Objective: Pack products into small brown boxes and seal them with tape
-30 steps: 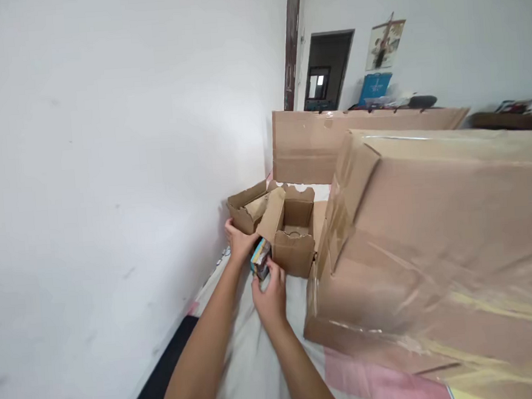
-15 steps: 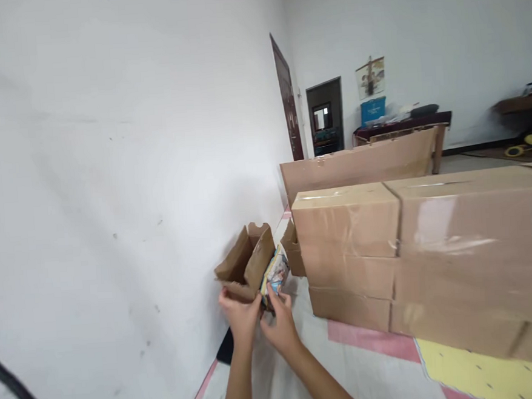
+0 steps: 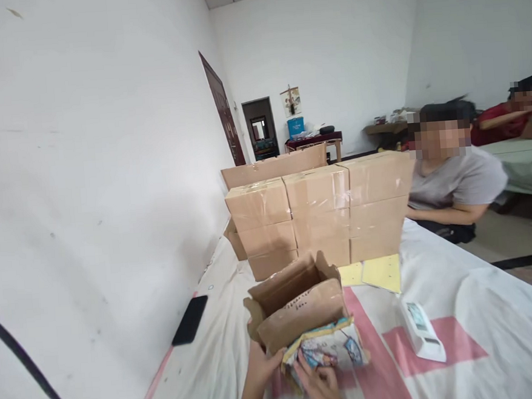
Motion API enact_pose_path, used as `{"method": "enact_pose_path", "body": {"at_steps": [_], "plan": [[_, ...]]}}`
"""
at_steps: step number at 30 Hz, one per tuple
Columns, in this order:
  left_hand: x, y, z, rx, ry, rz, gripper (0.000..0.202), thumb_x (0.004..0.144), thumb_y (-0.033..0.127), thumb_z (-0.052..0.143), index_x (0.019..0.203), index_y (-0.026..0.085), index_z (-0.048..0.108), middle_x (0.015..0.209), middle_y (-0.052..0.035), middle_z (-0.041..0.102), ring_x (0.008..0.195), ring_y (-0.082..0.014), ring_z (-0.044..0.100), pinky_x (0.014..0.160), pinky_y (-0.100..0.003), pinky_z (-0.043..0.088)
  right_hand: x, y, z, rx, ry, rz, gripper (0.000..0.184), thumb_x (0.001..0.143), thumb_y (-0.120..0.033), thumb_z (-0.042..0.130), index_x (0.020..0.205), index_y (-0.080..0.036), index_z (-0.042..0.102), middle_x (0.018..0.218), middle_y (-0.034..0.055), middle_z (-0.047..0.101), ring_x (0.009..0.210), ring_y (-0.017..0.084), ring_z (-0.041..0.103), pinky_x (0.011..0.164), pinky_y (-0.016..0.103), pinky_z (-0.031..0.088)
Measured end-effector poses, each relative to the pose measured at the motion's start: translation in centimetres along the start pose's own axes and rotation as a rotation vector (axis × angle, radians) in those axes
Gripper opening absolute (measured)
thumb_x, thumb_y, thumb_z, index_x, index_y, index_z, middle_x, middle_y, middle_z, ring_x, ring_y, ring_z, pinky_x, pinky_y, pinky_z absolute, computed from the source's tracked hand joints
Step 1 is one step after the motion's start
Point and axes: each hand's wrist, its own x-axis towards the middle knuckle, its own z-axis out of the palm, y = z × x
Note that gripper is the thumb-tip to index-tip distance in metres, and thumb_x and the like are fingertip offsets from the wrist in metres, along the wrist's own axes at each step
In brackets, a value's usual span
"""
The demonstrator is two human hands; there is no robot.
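An open cardboard box (image 3: 301,309) with its flaps up is in front of me, low in the middle of the head view. Against its near side lies a colourful printed packet (image 3: 335,345) with a yellow edge. My left hand (image 3: 261,370) is closed on the box's left end, its thumb by the packet's corner; its other fingers are partly hidden. At the packet's lower left, my right hand (image 3: 319,383) grips it with curled fingers against the printed face.
Taped cardboard boxes (image 3: 319,220) stand stacked behind. A black phone (image 3: 190,320) lies left, near the white wall (image 3: 111,204). To the right are a white device with a screen (image 3: 423,332) and yellow sheets (image 3: 380,273). A person (image 3: 460,177) sits beyond; another is farther back.
The view has swung right. The box and packet, in my hands, have moved away from the wall to the front of the stack and turned sideways. The phone now shows fully.
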Motion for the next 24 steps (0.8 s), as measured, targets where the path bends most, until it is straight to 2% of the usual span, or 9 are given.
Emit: {"method": "enact_pose_path", "body": {"at_steps": [2, 4, 6, 9, 11, 13, 16, 18, 24], "plan": [[1.9, 0.0, 2.6, -0.039, -0.109, 0.007, 0.116, 0.043, 0.063, 0.087, 0.144, 0.029, 0.041, 0.131, -0.0144, 0.063, 0.131, -0.0422, 0.055, 0.113, -0.062, 0.042, -0.2, 1.5, -1.0, 0.001, -0.032, 0.070, 0.080, 0.077, -0.016, 0.058, 0.154, -0.035, 0.043, 0.152, 0.0097, 0.052, 0.103, 0.032, 0.071, 0.092, 0.051, 0.056], [3.3, 0.0, 4.0, -0.075, -0.193, 0.009, 0.119, 0.045, 0.062, 0.089, 0.146, 0.026, 0.037, 0.138, -0.0172, 0.060, 0.129, -0.0410, 0.057, 0.110, -0.057, 0.046, 0.1, 2.5, -2.2, 0.012, -0.017, 0.119, 0.072, 0.076, -0.013, 0.054, 0.146, -0.030, 0.055, 0.144, 0.0110, 0.061, 0.110, 0.033, 0.069, 0.096, 0.054, 0.055], [4.2, -0.5, 4.4, -0.103, -0.250, 0.016, 0.118, 0.050, 0.060, 0.089, 0.148, 0.025, 0.034, 0.143, -0.0180, 0.056, 0.132, -0.0395, 0.056, 0.111, -0.053, 0.047, 1.0, 3.0, -4.0, 0.032, 0.037, 0.101, 0.054, 0.081, -0.012, 0.050, 0.129, -0.029, 0.068, 0.128, 0.0099, 0.072, 0.112, 0.032, 0.069, 0.099, 0.053, 0.055], [4.6, -1.5, 3.9, -0.103, -0.282, 0.014, 0.111, 0.054, 0.060, 0.088, 0.146, 0.025, 0.037, 0.141, -0.0162, 0.057, 0.135, -0.0385, 0.053, 0.113, -0.050, 0.045, 3.4, 2.8, -8.0, -0.041, 0.082, 0.026, 0.041, 0.087, -0.015, 0.050, 0.120, -0.031, 0.071, 0.125, 0.0081, 0.072, 0.120, 0.030, 0.064, 0.106, 0.052, 0.050], [4.5, -1.8, 3.5, -0.092, -0.301, 0.032, 0.107, 0.057, 0.058, 0.087, 0.146, 0.027, 0.037, 0.142, -0.0141, 0.056, 0.136, -0.0371, 0.052, 0.114, -0.049, 0.045, 5.5, 2.3, -10.6, -0.149, -0.031, 0.034, 0.046, 0.084, -0.016, 0.058, 0.129, -0.027, 0.065, 0.132, 0.0091, 0.067, 0.127, 0.032, 0.058, 0.110, 0.053, 0.045], [4.4, -1.6, 3.4, -0.099, -0.334, 0.070, 0.104, 0.061, 0.054, 0.086, 0.147, 0.031, 0.033, 0.148, -0.0124, 0.051, 0.139, -0.0350, 0.050, 0.115, -0.049, 0.044, 7.5, 2.0, -12.2, -0.220, -0.215, 0.054, 0.050, 0.080, -0.020, 0.065, 0.130, -0.023, 0.063, 0.130, 0.0107, 0.065, 0.123, 0.032, 0.058, 0.105, 0.050, 0.047], [4.3, -0.9, 3.2, -0.075, -0.375, 0.105, 0.103, 0.065, 0.052, 0.083, 0.148, 0.031, 0.027, 0.151, -0.0139, 0.045, 0.142, -0.0346, 0.045, 0.117, -0.051, 0.040, 9.1, 2.0, -12.6, -0.336, -0.486, 0.079, 0.045, 0.072, -0.034, 0.078, 0.113, -0.017, 0.069, 0.111, 0.0128, 0.070, 0.108, 0.034, 0.061, 0.094, 0.047, 0.049], [4.2, -0.6, 3.0, -0.050, -0.400, 0.120, 0.103, 0.067, 0.053, 0.081, 0.149, 0.029, 0.023, 0.152, -0.0156, 0.042, 0.143, -0.0347, 0.043, 0.118, -0.053, 0.038, 9.2, 1.9, -12.3, -0.436, -0.593, 0.062, 0.043, 0.069, -0.039, 0.082, 0.102, -0.015, 0.071, 0.104, 0.0141, 0.070, 0.105, 0.035, 0.060, 0.092, 0.047, 0.047], [4.0, -1.0, 1.5, -0.083, -0.438, 0.089, 0.107, 0.065, 0.048, 0.084, 0.151, 0.027, 0.024, 0.156, -0.0141, 0.038, 0.144, -0.0335, 0.040, 0.120, -0.050, 0.034, 7.7, 1.1, -13.7, -0.371, -0.851, 0.103, 0.045, 0.070, -0.017, 0.075, 0.114, -0.019, 0.067, 0.109, 0.0099, 0.070, 0.087, 0.026, 0.067, 0.069, 0.030, 0.044]]}}
